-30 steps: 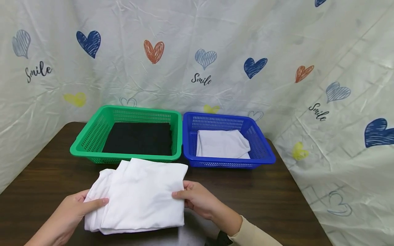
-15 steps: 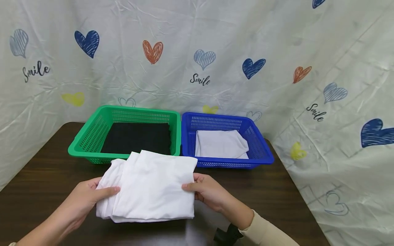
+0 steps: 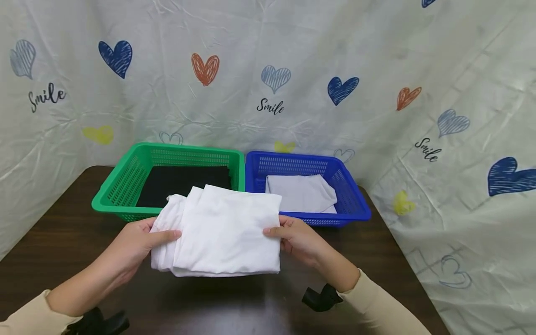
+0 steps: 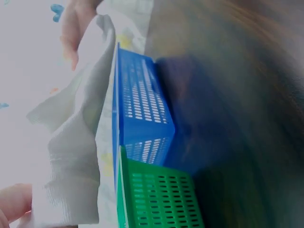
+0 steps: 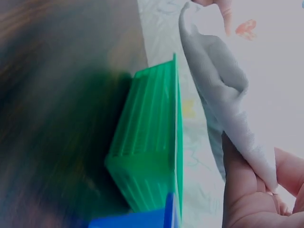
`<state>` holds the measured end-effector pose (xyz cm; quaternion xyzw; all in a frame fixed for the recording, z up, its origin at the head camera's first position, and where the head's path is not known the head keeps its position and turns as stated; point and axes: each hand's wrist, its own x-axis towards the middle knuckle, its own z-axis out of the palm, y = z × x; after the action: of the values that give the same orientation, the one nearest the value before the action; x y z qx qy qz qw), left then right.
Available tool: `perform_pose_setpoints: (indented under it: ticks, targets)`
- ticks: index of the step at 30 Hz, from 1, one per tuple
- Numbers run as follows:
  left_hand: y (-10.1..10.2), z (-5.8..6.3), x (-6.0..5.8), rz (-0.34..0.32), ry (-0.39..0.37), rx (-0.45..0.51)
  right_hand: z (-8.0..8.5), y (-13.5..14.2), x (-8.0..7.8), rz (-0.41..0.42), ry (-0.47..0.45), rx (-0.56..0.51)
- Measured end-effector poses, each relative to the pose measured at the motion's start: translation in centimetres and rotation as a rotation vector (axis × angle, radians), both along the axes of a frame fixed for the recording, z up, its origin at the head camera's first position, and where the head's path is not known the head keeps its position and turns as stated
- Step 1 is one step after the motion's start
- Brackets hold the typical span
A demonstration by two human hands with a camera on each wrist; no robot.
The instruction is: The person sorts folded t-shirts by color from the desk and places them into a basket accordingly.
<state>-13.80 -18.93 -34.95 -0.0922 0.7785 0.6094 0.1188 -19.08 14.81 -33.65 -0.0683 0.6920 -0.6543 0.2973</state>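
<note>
A folded white cloth (image 3: 230,232), stacked in several layers, is held in the air between both hands. My left hand (image 3: 140,244) pinches its left edge, thumb on top and fingers underneath. The right hand (image 3: 303,239) grips the opposite edge the same way. In the head view the cloth overlaps the front rims of a green basket (image 3: 121,211) and a blue basket (image 3: 351,216). A folded black cloth (image 3: 180,179) lies in the green one. The blue one holds another folded white cloth (image 3: 301,193). From the right wrist view, the held cloth (image 5: 218,90) sags in soft folds.
Both baskets stand side by side at the back of a dark wooden table (image 3: 54,242). Behind them hangs a pale curtain (image 3: 234,28) printed with hearts and "Smile". Black straps (image 3: 322,298) are worn near the wrists.
Both hands have carried the folded white cloth forward and to the right, up toward the baskets. Their hold on it looks the same. The baskets and their contents stay put.
</note>
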Motion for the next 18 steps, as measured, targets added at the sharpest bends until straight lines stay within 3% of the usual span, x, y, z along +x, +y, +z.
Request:
perform_pose_setpoints:
  ticks: [9, 18]
  targets:
    - [2.0, 1.2, -1.8, -0.007, 0.027, -0.028, 1.1, 1.4, -1.8, -0.078, -0.014, 0.007]
    - [4.0, 3.5, -5.2, -0.010, 0.086, -0.022, 2.9, 2.4, -4.1, -0.130, -0.005, -0.012]
